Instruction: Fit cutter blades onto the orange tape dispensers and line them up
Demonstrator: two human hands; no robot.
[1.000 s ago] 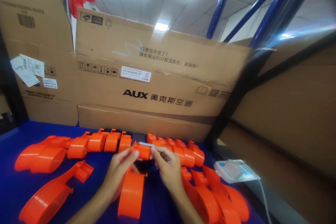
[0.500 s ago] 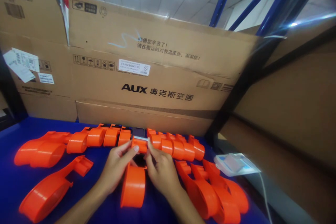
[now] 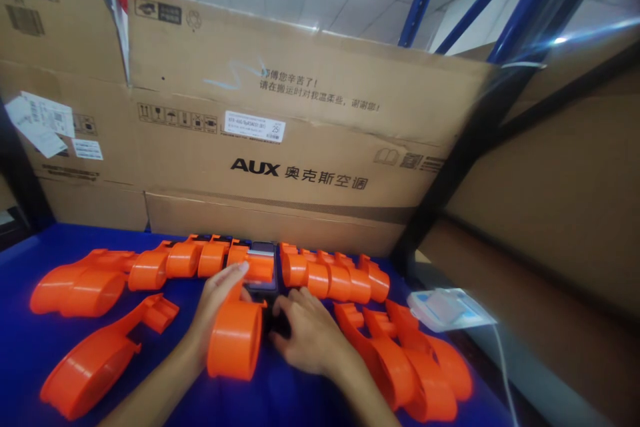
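Orange dispenser (image 3: 235, 341) clenched in L hand (image 3: 216, 301) grip; R hand (image 3: 307, 333) flat on blue table (image 3: 20, 347), grip released.

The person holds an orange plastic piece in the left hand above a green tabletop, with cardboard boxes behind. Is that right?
Not quite: the head view shows the tabletop is blue, not green. The rest stands: the left hand holds an orange plastic piece above it, with cardboard boxes behind.
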